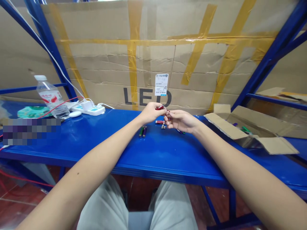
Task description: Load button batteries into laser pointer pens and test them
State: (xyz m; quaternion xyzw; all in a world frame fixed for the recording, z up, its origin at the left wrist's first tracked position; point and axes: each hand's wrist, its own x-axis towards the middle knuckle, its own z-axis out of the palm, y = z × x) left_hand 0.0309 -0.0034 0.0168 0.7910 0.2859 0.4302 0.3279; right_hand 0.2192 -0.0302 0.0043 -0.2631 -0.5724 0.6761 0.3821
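Observation:
My left hand (153, 111) is closed around a small red metal tube (159, 108), shaped like a mini flashlight. Fingers pinched, my right hand (181, 120) meets it at a small red part (169, 112), mostly hidden by the fingertips. Just below the hands, another red tube (160, 122) lies on the blue table, beside several small silver button cells (163, 126). A green tube (141, 132) and a purple tube (144, 132) lie side by side to the left. Partly under my right hand shows a purple tube (179, 131).
An open cardboard box (249, 124) with a few coloured items stands at the right. At the left are a plastic bottle (51, 95), a white power strip (93, 109) with cables and a white mouse (75, 114). A large taped carton (107, 70) rises behind the blue table (153, 159).

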